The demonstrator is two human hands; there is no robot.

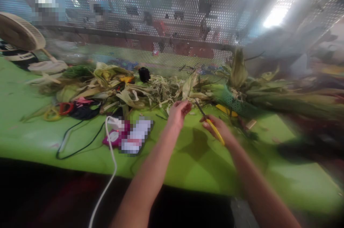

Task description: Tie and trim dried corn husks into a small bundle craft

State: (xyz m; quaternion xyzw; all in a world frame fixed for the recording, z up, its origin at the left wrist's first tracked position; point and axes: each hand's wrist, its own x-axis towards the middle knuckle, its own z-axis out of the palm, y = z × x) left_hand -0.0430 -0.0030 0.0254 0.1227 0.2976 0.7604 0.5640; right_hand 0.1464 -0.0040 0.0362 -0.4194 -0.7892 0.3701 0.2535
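My right hand (218, 128) is closed round a yellow-handled tool (212, 125) whose dark blade points up and left, like a knife or scissors. My left hand (177, 112) is a little to its left, fingers curled together near the edge of a heap of dry corn husks (139, 90); whether it pinches a husk is blurred. Both hands hover over the green table (196, 165). The whole picture is smeared by motion.
Husks and leaves stretch across the back of the table to a green mesh bag (232, 101) and a larger leafy pile on the right. A white fan (24, 38) stands far left. Coloured rings, black and white cables (111, 149) and a pink device lie at left. Perforated screen behind.
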